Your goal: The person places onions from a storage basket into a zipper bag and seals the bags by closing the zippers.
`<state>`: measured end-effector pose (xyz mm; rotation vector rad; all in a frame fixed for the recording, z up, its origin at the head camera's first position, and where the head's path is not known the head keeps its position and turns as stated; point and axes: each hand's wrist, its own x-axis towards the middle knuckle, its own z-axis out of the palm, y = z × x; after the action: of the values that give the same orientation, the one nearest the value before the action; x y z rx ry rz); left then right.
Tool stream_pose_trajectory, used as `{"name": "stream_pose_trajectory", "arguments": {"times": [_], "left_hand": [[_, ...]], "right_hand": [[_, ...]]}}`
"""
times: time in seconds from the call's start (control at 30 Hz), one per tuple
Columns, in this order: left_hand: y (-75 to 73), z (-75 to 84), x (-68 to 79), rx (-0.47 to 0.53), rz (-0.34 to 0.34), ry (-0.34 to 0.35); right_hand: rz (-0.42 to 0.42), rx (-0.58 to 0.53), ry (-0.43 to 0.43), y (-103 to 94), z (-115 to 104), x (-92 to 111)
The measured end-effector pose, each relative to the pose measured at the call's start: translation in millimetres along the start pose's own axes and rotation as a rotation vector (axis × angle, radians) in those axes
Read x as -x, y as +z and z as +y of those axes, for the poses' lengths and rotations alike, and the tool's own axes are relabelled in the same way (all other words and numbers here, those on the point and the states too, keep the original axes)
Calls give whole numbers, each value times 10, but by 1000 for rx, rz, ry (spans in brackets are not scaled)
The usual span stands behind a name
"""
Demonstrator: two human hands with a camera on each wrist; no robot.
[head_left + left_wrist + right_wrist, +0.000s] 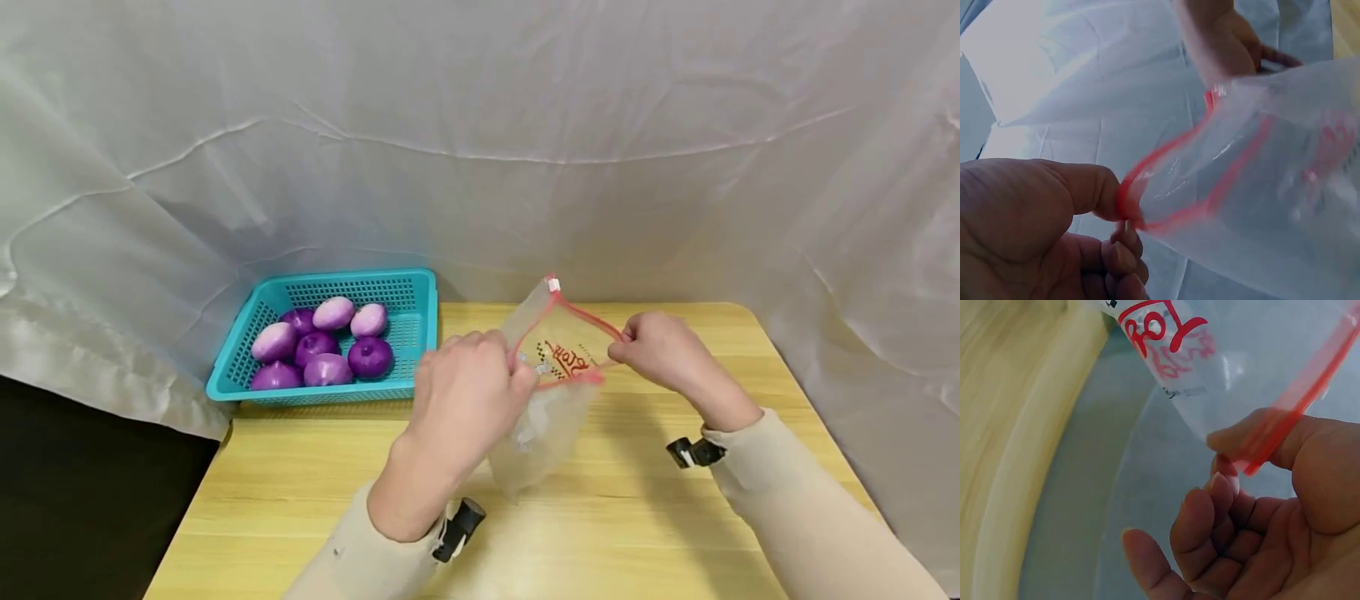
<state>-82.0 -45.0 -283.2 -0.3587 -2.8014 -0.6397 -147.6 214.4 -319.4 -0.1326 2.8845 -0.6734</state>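
A clear plastic zip bag (543, 429) with a red zip strip hangs over the table, its mouth spread wide. My left hand (468, 392) pinches the mouth's near left edge; in the left wrist view thumb and fingertips meet on the red strip (1166, 150). On the opposite side my right hand (667, 350) pinches the other edge, its thumb and forefinger on the red strip (1279, 434) in the right wrist view. A white slider (553, 285) sits at the far corner of the mouth. Red lettering (567, 362) shows on the bag's wall.
To the left stands a turquoise basket (322, 398) with several purple onions (327, 369) in it. Beneath lies a wooden table (600, 517). Pale cloth (525, 200) hangs behind and along the sides. Each wrist wears a small black camera (459, 529).
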Motion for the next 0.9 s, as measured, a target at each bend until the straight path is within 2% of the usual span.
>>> {"name": "stream_pose_trajectory", "arguments": {"times": [0.17, 0.33, 0.53, 0.67, 0.8, 0.9], "left_hand": [[37, 45, -66, -18, -68, 32], [112, 17, -211, -83, -114, 13], [119, -104, -322, -158, -230, -81], [73, -172, -332, -199, -318, -121], [62, -83, -291, -199, -365, -58], [74, 10, -272, -198, -342, -8]], "right_hand": [[35, -1, -91, 71, -257, 133], [121, 95, -120, 120, -439, 210], [302, 302, -146, 87, -310, 259], [375, 359, -186, 14, -233, 321], [413, 333, -301, 42, -333, 375], [511, 355, -432, 111, -416, 379]]}}
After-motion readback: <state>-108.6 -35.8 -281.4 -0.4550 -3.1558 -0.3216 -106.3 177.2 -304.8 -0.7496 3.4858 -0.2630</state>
